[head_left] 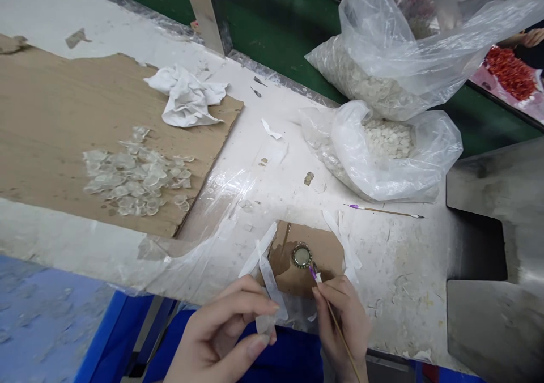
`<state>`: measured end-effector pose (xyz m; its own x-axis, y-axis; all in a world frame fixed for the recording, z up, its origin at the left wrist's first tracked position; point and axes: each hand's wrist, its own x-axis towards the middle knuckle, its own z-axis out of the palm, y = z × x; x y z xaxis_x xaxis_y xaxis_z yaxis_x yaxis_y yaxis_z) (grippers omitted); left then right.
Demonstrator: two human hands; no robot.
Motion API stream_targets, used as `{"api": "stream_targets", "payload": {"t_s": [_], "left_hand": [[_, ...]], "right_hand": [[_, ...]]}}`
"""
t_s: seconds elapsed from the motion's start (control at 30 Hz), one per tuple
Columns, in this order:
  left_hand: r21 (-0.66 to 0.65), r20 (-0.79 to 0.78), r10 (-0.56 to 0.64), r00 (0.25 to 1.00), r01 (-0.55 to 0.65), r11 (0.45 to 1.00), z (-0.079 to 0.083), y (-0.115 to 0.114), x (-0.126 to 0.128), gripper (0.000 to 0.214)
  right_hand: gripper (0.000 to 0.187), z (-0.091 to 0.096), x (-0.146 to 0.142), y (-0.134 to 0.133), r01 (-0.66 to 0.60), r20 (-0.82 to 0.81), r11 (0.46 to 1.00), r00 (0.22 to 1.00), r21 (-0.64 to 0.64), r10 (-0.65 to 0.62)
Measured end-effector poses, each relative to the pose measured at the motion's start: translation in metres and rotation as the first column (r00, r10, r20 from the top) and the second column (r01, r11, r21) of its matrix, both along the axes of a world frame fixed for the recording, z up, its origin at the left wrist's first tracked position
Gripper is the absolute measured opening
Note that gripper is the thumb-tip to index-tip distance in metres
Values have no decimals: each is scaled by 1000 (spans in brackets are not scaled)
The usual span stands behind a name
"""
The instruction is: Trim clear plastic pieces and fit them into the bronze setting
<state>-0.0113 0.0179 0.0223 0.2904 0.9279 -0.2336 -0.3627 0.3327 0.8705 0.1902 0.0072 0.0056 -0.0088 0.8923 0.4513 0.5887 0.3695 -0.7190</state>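
Between the thumb and fingers of my left hand (229,332) is a small translucent piece (266,323), held above the table's front edge. My right hand (344,320) grips a thin brush (339,329) like a pen, its purple-and-white wrapped end pointing up and left. That tip is beside a small round metal cap (301,255) filled with a pale liquid or paste; whether it touches the rim I cannot tell. The cap rests on a small cardboard piece (327,252) with a dark wet stain, edged by strips of white tape (346,238).
Many similar translucent pieces (136,173) lie heaped on a large cardboard sheet (63,116), near a crumpled white cloth (187,97). Plastic bags of pale pieces (391,139) stand at the back right. Another thin brush (386,211) lies right of the cap. A metal structure (501,315) bounds the right side.
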Motion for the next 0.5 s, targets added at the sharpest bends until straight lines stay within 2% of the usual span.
{"api": "stream_targets", "payload": {"t_s": [0.13, 0.37, 0.43, 0.5], "left_hand": [[8, 18, -2, 1000, 2, 1000, 0, 0, 0, 22], [-3, 20, -4, 1000, 4, 1000, 2, 2, 2, 21], [-65, 41, 44, 998, -42, 997, 8, 1, 8, 16], [-184, 61, 148, 987, -135, 974, 16, 0, 18, 14]], "right_hand": [[30, -5, 1, -2, -24, 41, 999, 999, 32, 23], [23, 1, 3, -3, -33, -28, 999, 999, -7, 33], [17, 6, 0, -3, -5, -123, 1000, 992, -4, 4], [14, 12, -8, -1, 22, -334, 1000, 943, 17, -15]]}}
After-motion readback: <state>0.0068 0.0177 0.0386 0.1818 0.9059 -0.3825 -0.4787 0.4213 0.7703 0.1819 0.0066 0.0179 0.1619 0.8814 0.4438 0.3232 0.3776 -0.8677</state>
